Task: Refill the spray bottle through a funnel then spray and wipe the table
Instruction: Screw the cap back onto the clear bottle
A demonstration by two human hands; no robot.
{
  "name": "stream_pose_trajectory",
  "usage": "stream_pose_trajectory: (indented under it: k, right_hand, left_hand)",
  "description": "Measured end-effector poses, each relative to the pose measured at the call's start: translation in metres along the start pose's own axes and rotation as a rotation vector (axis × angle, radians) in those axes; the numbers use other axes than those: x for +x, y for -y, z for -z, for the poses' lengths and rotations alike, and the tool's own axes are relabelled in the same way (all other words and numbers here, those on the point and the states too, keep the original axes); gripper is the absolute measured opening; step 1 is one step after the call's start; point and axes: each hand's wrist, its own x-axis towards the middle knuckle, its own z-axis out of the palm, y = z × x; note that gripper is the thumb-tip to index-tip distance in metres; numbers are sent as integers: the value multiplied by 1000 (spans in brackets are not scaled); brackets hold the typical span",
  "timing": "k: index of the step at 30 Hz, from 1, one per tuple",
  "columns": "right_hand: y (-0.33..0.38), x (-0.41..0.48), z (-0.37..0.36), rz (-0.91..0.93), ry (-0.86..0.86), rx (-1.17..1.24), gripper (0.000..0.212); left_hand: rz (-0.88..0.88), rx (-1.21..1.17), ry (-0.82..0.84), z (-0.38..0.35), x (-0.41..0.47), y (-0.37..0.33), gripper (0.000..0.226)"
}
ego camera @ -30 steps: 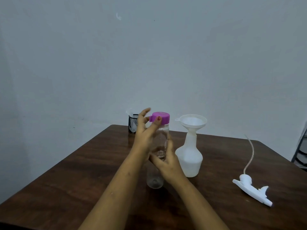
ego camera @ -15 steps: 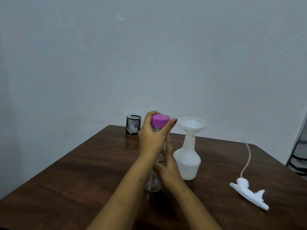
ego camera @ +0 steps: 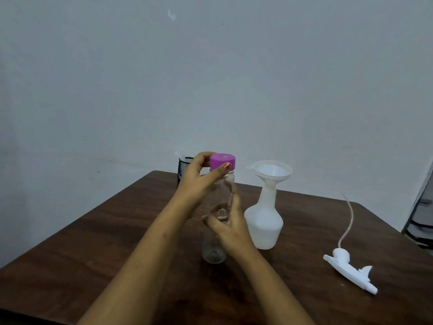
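Our left grip pinches the purple cap atop the clear bottle, and our right grip curls round its middle, the base on the worktop. Just to the right stands the white spray bottle, the funnel seated in its neck. Farther right lies the spray head.

Your left forearm and right forearm are bare from the bottom edge of the view all the way to the wrists. Your left hand has a thumbnail painted a glossy reddish pink. On your right hand the nails are too blurred to tell whether they are painted.
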Motion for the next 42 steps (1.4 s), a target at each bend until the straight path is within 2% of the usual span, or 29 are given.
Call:
stream_pose_trajectory:
  k: [3,5,7,12,15,20,24,29,33,38,42]
  right_hand:
    - [-1,-1,-1,-6,-12,5,95]
    - [-1,-2,0,-14,-22,7,95]
    - [-1,-2,2,-28,-27,3,95]
    - [2,-7,-2,7,-57,-24,95]
    - [4,-7,-8,-23,-80,-63,96]
    - [10,-9,-12,-68,-99,-133,92]
    - [11,-8,-13,-78,-106,-139,93]
    - [9,-6,-12,-100,-92,-123,95]
    - [7,-5,-13,-102,-102,-133,94]
    - [9,-8,-15,-59,-138,-158,92]
    - [18,-12,-8,-65,-152,-220,92]
  left_hand:
    - [21,-49,43,-1,-2,0,20]
    - [46,-43,104,-1,0,-2,20]
    - [27,29,88,-3,2,-3,24]
    - [-166,556,-281,-15,-2,-8,40]
    - [-114,861,-355,-17,-3,-21,55]
    - [-48,1084,-301,-20,2,-40,67]
    - [-63,1267,-148,-28,13,-46,48]
    - [-64,1504,-123,-42,21,-52,24]
    - [35,1651,-71,-48,27,-61,32]
    - [112,1701,-38,-50,27,-67,37]
    - [110,1594,47,-42,26,-70,38]
